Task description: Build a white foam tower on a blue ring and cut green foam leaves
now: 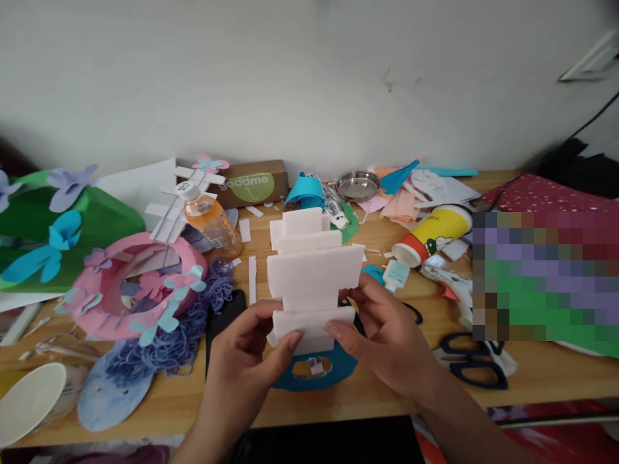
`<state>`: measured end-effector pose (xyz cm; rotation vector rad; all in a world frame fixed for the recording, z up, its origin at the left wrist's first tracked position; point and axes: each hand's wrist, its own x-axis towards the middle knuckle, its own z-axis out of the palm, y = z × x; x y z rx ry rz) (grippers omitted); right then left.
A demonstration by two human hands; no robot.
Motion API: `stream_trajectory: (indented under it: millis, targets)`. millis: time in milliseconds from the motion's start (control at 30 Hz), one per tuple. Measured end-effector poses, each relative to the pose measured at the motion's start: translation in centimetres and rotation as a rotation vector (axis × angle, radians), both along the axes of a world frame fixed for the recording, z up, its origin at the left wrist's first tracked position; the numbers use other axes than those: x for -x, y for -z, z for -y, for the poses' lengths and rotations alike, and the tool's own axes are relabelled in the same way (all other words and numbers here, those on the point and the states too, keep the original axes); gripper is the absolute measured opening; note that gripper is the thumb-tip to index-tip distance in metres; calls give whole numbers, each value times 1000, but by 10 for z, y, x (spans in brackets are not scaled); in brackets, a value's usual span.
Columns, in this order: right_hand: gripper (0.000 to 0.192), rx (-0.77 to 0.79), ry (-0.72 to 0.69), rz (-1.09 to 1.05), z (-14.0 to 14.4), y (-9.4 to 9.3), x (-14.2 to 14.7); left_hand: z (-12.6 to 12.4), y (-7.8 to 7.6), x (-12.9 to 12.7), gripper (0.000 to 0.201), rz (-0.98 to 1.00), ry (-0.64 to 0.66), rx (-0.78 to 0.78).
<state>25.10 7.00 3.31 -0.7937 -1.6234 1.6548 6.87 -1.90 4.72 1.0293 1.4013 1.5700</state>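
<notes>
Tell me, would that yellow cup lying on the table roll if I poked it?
Probably: the yellow cup lies on its side on the wooden table. It looks light, likely paper, so a poke should move it, though the small glue bottle beside it might block it.

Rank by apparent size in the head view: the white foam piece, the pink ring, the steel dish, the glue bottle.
1. Pink ring
2. White foam piece, though it sits nearer the camera, so this is unsure
3. Steel dish
4. Glue bottle

Left of the orange-liquid bottle (211, 222) lies a pink foam wreath (140, 283); right of it a yellow cup (432, 235), black scissors (471, 361) beyond.
</notes>
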Motion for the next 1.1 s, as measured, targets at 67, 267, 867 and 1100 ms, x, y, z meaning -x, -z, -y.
stream_trajectory:
  millis: [67,267,867,1100]
  targets:
    - [48,11,-3,0,0,-1,0,0,-1,0,17,0,-9,9]
    - [51,36,-8,11,2,-3,2,4,2,1,19,-2,-4,25]
    - [32,-43,344,99,-9,19,6,-17,26,26,25,269,-95,135]
    - [40,-167,217,321,8,41,1,-33,27,30,31,402,-171,151]
